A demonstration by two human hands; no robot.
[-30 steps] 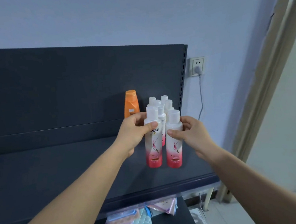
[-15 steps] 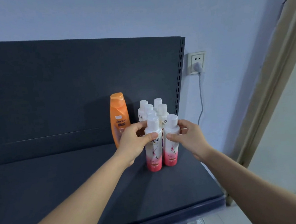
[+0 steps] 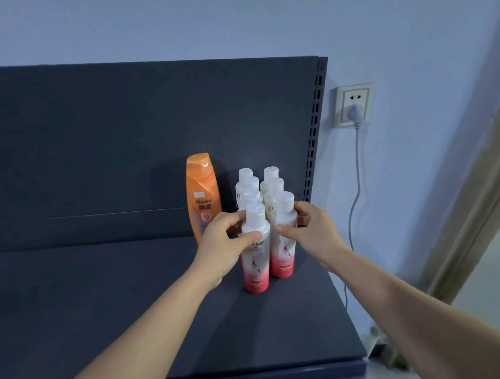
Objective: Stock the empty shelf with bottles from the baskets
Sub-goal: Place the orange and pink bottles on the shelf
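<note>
Left hand (image 3: 222, 247) grips front Dove bottle (image 3: 255, 250); right hand (image 3: 312, 232) grips its neighbour (image 3: 283, 241). Seat both flat on shelf (image 3: 101, 313), rows aligned, before releasing.

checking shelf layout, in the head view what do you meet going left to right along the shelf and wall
orange bottle → left hand → left pink bottle → right pink bottle → right hand → wall socket

Single head view, close, angled down at shelf (image 3: 131, 309).
</note>
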